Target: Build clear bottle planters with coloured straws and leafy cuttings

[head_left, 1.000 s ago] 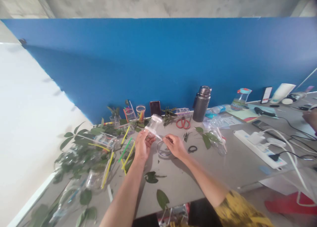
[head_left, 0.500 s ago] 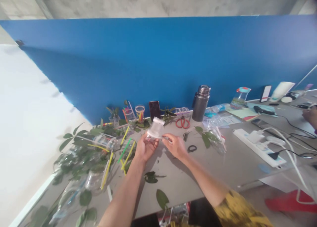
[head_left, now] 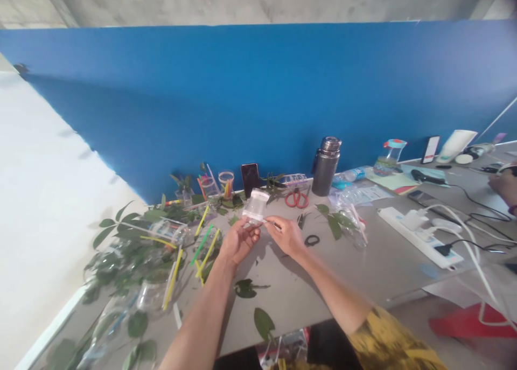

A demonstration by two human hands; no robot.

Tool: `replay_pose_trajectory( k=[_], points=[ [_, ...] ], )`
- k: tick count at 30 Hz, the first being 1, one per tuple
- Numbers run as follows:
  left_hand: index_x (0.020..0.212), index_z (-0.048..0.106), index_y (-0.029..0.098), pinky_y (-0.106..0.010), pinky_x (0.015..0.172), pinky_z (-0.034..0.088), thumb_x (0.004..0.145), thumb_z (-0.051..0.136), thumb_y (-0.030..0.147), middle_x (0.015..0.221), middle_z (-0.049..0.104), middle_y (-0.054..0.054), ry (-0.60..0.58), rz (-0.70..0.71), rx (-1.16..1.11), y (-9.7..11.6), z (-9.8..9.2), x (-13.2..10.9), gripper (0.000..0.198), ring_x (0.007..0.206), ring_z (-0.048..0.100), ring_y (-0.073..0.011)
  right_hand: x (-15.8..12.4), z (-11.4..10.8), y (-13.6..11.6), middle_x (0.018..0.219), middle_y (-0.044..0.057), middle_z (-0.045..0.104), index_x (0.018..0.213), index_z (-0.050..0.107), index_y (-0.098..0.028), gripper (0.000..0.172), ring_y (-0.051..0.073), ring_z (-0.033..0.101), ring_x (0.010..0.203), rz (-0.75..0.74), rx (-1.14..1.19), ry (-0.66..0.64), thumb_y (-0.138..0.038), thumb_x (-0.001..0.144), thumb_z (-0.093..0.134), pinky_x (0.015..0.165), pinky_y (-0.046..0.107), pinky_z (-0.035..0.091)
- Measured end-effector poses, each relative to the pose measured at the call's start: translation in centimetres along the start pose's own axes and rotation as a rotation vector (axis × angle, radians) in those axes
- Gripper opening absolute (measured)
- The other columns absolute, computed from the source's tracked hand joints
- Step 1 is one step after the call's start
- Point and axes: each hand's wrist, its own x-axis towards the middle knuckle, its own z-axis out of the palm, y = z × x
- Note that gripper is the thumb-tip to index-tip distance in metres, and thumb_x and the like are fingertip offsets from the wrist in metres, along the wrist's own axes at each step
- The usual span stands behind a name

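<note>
A small clear plastic piece with whitish bands at its top and bottom (head_left: 256,204) is held up over the middle of the table; I cannot tell whether it is a cup or a pouch. My left hand (head_left: 239,242) pinches its lower edge from the left, the other fingers curled loosely. From the right, my right hand (head_left: 287,237) has thumb and forefinger closed at its lower right corner. Red-handled scissors (head_left: 297,199) lie behind my right hand, and a black ring-shaped handle (head_left: 312,241) beside it. Torn leaves (head_left: 246,288) lie in front.
Leafy stems (head_left: 121,251), clear plastic and yellow straws (head_left: 173,278) crowd the left. A phone (head_left: 250,180) and a dark thermos (head_left: 326,168) stand against the blue partition. A power strip (head_left: 418,238) with cables lies right, near another person's hand (head_left: 504,187).
The plastic piece has tilted a little, and its top edge shows more openly. Both hands stay close together around its lower edge. The whole view has shifted slightly.
</note>
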Motion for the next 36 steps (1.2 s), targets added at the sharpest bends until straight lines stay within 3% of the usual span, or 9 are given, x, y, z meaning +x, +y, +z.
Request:
replay_pose_trajectory(
  k=[5, 9, 12, 14, 17, 21, 27, 32, 36],
  points=[
    [0.086, 0.067, 0.013, -0.028, 0.056, 0.053, 0.102, 0.048, 0.039, 0.075, 0.073, -0.014, -0.008, -0.049, -0.014, 0.3, -0.2, 0.2, 0.036, 0.054, 0.063, -0.0172, -0.1, -0.1, -0.1, 0.097, 0.005, 0.081, 0.121, 0.076, -0.025, 0.039, 0.022, 0.075, 0.089, 0.031, -0.026, 0.007, -0.048, 0.094, 0.061, 0.078, 0.027, 0.051],
    [0.084, 0.068, 0.011, -0.029, 0.056, 0.053, 0.105, 0.041, 0.042, 0.073, 0.072, -0.013, -0.013, -0.049, -0.018, 0.4, -0.2, 0.1, 0.046, 0.054, 0.063, -0.0173, 0.4, -0.9, -0.1, 0.1, 0.005, 0.081, 0.118, 0.077, -0.024, 0.037, 0.022, 0.074, 0.089, 0.025, -0.028, -0.032, -0.048, 0.094, 0.061, 0.078, 0.027, 0.05],
    [0.081, 0.068, 0.012, -0.029, 0.057, 0.053, 0.103, 0.046, 0.045, 0.073, 0.072, -0.013, -0.035, -0.059, -0.042, 0.6, -0.4, 0.1, 0.046, 0.058, 0.064, -0.0185, 0.8, -2.9, 0.0, 0.102, 0.006, 0.081, 0.105, 0.079, -0.024, 0.028, 0.021, 0.074, 0.093, -0.005, -0.101, -0.043, -0.044, 0.095, 0.061, 0.079, 0.026, 0.048],
    [0.079, 0.068, 0.013, -0.031, 0.059, 0.054, 0.101, 0.049, 0.047, 0.073, 0.071, -0.013, -0.051, -0.064, -0.063, 0.7, -0.5, 0.1, 0.045, 0.062, 0.066, -0.0201, 0.7, -4.8, 0.2, 0.093, 0.006, 0.08, 0.094, 0.079, -0.024, 0.024, 0.021, 0.073, 0.086, 0.023, -0.247, -0.08, -0.038, 0.096, 0.06, 0.075, 0.027, 0.046],
    [0.076, 0.069, 0.013, -0.034, 0.061, 0.056, 0.1, 0.051, 0.048, 0.069, 0.07, -0.012, -0.067, -0.062, -0.086, 0.8, -0.4, 0.0, 0.045, 0.063, 0.066, -0.0217, -0.5, -7.8, 1.2, 0.089, 0.007, 0.079, 0.087, 0.078, -0.023, 0.018, 0.022, 0.071, 0.084, 0.09, -0.506, -0.202, -0.026, 0.093, 0.061, 0.072, 0.028, 0.043],
    [0.078, 0.071, 0.011, -0.037, 0.064, 0.058, 0.097, 0.053, 0.048, 0.069, 0.069, -0.012, -0.063, -0.096, -0.113, 0.7, 0.0, -0.2, 0.045, 0.064, 0.066, -0.0223, -3.5, -10.2, 3.6, 0.103, 0.01, 0.076, 0.094, 0.077, -0.021, 0.012, 0.027, 0.069, 0.103, 0.056, -0.691, -0.391, -0.019, 0.087, 0.067, 0.078, 0.03, 0.045],
    [0.083, 0.073, 0.011, -0.042, 0.071, 0.061, 0.096, 0.055, 0.051, 0.066, 0.068, -0.012, -0.061, -0.073, -0.065, 0.7, 0.4, -0.6, 0.046, 0.065, 0.067, -0.0233, -5.3, -10.7, 4.9, 0.114, 0.012, 0.072, 0.102, 0.075, -0.02, 0.014, 0.029, 0.063, 0.117, 0.038, -0.753, -0.404, -0.02, 0.091, 0.067, 0.086, 0.031, 0.048],
    [0.083, 0.073, 0.013, -0.043, 0.076, 0.061, 0.095, 0.058, 0.05, 0.067, 0.07, -0.01, -0.077, -0.003, 0.015, 0.8, 0.2, -0.4, 0.042, 0.068, 0.069, -0.0236, -4.5, -10.4, 3.6, 0.111, 0.016, 0.075, 0.098, 0.075, -0.017, 0.018, 0.029, 0.069, 0.109, 0.102, -0.847, -0.477, -0.014, 0.095, 0.058, 0.079, 0.031, 0.047],
    [0.088, 0.072, 0.015, -0.04, 0.076, 0.06, 0.088, 0.071, 0.043, 0.072, 0.072, -0.006, -0.039, 0.164, 0.079, 0.5, 0.3, -0.2, 0.028, 0.074, 0.072, -0.0239, -4.2, -10.6, 3.3, 0.108, 0.018, 0.077, 0.106, 0.073, -0.015, 0.023, 0.029, 0.074, 0.1, 0.108, -0.877, -0.45, -0.012, 0.096, 0.053, 0.076, 0.031, 0.046]
  ],
)
